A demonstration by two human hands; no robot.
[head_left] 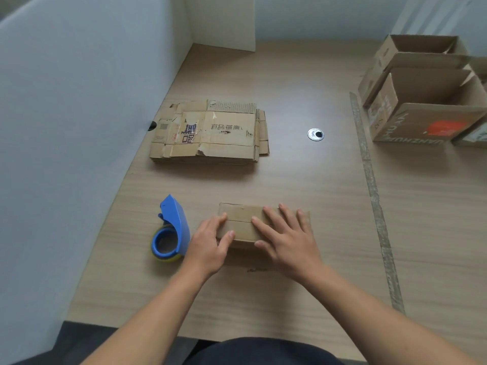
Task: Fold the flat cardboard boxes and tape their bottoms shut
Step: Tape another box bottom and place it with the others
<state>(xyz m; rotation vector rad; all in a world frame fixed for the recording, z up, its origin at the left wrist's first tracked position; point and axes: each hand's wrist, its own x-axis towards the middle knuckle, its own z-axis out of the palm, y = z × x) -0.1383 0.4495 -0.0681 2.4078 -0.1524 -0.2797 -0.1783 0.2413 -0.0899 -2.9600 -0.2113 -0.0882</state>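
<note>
I see the small box [242, 225] on the table [290, 180], close to me, with its two flaps shut on top. My right hand [287, 238] lies flat on it with its fingers spread, pressing down. My left hand [209, 243] curls round the left end. The box looks light and stiff but worn, so I think it may slide or pop open. I would hold the flaps near the seam. The tape dispenser [171, 233] sits just to the left. I cannot tell if tape is on the seam. My hands hide the near side.
</note>
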